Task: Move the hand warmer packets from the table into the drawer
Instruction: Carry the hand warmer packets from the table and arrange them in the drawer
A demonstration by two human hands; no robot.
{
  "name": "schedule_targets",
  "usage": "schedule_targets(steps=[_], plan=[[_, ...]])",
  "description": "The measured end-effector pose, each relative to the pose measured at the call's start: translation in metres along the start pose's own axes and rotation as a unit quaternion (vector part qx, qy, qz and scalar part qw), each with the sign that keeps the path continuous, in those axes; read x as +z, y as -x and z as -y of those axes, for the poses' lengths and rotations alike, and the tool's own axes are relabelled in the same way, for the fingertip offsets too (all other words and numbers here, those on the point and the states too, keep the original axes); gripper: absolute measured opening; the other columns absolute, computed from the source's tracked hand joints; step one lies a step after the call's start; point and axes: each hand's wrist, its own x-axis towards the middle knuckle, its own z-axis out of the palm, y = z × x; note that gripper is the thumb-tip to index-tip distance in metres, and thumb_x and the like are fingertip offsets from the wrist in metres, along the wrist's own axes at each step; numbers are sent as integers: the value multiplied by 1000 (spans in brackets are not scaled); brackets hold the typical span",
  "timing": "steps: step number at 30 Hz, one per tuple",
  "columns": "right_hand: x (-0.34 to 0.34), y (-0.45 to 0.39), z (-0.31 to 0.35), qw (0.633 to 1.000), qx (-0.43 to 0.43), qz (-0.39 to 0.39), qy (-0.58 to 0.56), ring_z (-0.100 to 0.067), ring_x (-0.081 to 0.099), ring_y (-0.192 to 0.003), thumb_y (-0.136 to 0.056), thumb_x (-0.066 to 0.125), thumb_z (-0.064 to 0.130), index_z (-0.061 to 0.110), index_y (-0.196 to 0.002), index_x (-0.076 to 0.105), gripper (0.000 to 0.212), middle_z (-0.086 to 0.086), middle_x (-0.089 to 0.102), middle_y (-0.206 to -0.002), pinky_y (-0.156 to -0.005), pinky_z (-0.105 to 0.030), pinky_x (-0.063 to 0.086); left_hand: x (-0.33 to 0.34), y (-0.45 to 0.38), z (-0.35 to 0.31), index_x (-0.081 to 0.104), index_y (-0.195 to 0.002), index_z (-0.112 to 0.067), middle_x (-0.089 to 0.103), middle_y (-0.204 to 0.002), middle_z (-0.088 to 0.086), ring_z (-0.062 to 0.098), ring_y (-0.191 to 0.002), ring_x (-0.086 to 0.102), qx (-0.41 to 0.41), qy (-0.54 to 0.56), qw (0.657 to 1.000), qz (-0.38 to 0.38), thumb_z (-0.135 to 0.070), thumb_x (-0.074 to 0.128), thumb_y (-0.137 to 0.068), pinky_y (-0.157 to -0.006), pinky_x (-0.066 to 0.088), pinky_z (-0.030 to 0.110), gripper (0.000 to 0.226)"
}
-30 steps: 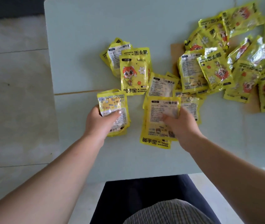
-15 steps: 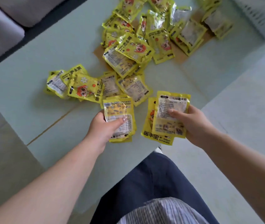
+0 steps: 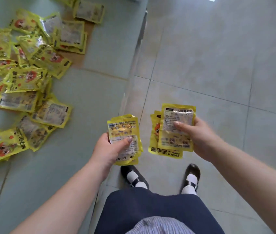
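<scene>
Table (image 3: 86,105): pale green, strewn with loose packets (image 3: 24,78).
Floor (image 3: 218,56): grey tiles.
Left hand (image 3: 110,149): gripping a packet stack (image 3: 125,137).
Right hand (image 3: 199,137): gripping another stack (image 3: 172,132).

Bright daylight, motion-blurred packets (image 3: 24,78), wide-angle warping

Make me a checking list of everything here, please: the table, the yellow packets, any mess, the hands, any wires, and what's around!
Surface: pale green table, a brown patch showing under the far packets.
Job's things: many yellow hand warmer packets lie loose and overlapping on the table; left stack and right stack are held up, the right one over the floor. No drawer in view.
Clutter: nothing seen besides the packets.
Grippers: left hand grips the left stack, thumb on top; right hand grips the right stack.
Cables: nothing seen.
Surroundings: grey tiled floor, the person's black shoes and dark skirt.
</scene>
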Motion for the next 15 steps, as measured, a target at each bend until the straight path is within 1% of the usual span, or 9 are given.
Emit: schedule_targets(steps=[3, 6, 7, 10, 11, 12, 15], plan=[[-48, 7, -15, 998, -4, -38, -46, -20, 71, -73, -84, 62, 6, 14, -100, 60, 18, -2, 73, -84, -74, -42, 56, 41, -1, -2, 62, -104, -11, 74, -96, 9, 24, -84, 72, 6, -45, 998, 44, -8, 74, -77, -74, 57, 38, 29], [-96, 15, -30, 993, -4, -71, -92, -22, 70, -78, -83, 64, 6, 15, -99, 60, 18, -4, 73, -87, -80, -44, 54, 85, 2, -3, 63, -107, -12, 74, -97, 9, 24, -85, 72, 17, -98, 992, 82, -8, 73, -78, -68, 57, 34, 31], [-111, 18, -35, 991, -6, -80, -108, -21, 70, -77, -83, 64, 6, 14, -99, 60, 19, -4, 73, -86, -79, -43, 54, 99, 3, -3, 63, -107, -13, 74, -97, 9, 24, -85, 72, 19, -111, 989, 93, -8, 72, -78, -68, 57, 34, 31], [-156, 27, -51, 984, -11, -108, -145, -14, 70, -69, -84, 64, 6, 14, -99, 59, 18, -2, 72, -83, -71, -36, 55, 146, 10, 1, 64, -105, -14, 74, -98, 11, 29, -89, 71, 27, -148, 981, 118, -11, 76, -76, -78, 57, 45, 31], [-179, 34, -59, 979, -14, -119, -164, -13, 69, -68, -84, 64, 6, 14, -98, 59, 17, -1, 72, -82, -69, -35, 55, 171, 14, 7, 65, -105, -14, 74, -99, 11, 30, -90, 71, 32, -167, 977, 129, -12, 77, -75, -80, 57, 48, 32], [-197, 39, -66, 976, -13, -128, -176, -13, 69, -68, -84, 63, 5, 15, -97, 59, 16, -1, 72, -82, -69, -36, 55, 191, 18, 11, 65, -105, -14, 74, -99, 11, 31, -90, 70, 32, -180, 974, 136, -12, 77, -74, -81, 56, 50, 33], [-255, 57, -89, 964, -13, -158, -213, -18, 67, -74, -86, 62, 4, 17, -91, 57, 15, -3, 69, -85, -77, -42, 53, 253, 34, 32, 64, -107, -13, 73, -99, 13, 33, -91, 70, 27, -216, 963, 162, -13, 79, -72, -82, 56, 53, 37]])
